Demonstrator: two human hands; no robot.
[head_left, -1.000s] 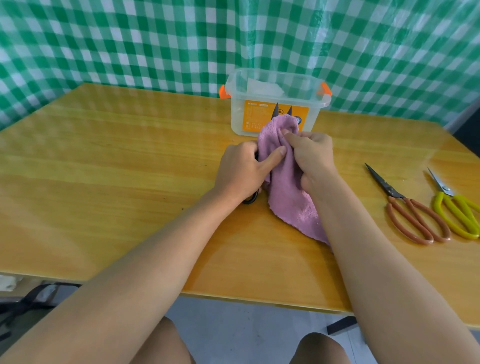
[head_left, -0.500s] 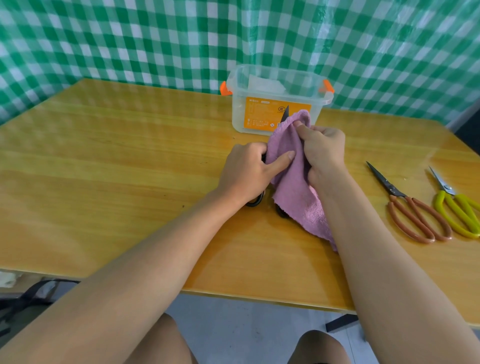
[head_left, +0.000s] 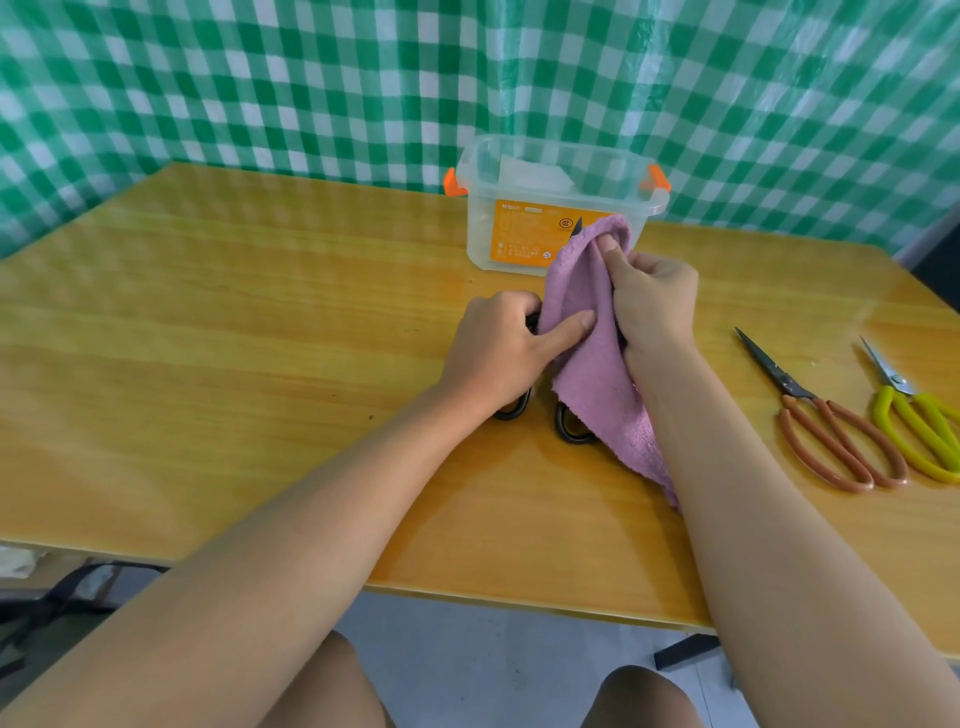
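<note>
- left hand (head_left: 498, 353) sits at mid tabletop (head_left: 260, 364), fingers curled over the upper handle part of black-handled steel scissors (head_left: 571, 431), thumb laid straight across the cloth
- fuzzy purple rectangular cloth (head_left: 587, 364) is wrapped over the scissors from the handles up to near the tip, its lower corner trailing on the tabletop under the right forearm
- right hand (head_left: 652, 301) is just right of the cloth, fingers (head_left: 610, 249) curled and pinching the cloth's top fold, seemingly around the blades, though the blades under the fabric can't be seen
- only the dark blade tip pokes out above the cloth's top edge, and two black handle loops show below, resting on the tabletop
- scissors point away from the person, toward the box
- clear plastic storage box with orange clips and orange label (head_left: 498, 228) stands just behind the cloth at the far tabletop edge, something white inside
- brown-handled scissors (head_left: 831, 431) lie flat on the right, blades closed, pointing away
- yellow-handled scissors (head_left: 914, 421) lie just beside them, further right, apart from the hands
- green-and-white checked sheet (head_left: 311, 78) hangs behind the tabletop
</note>
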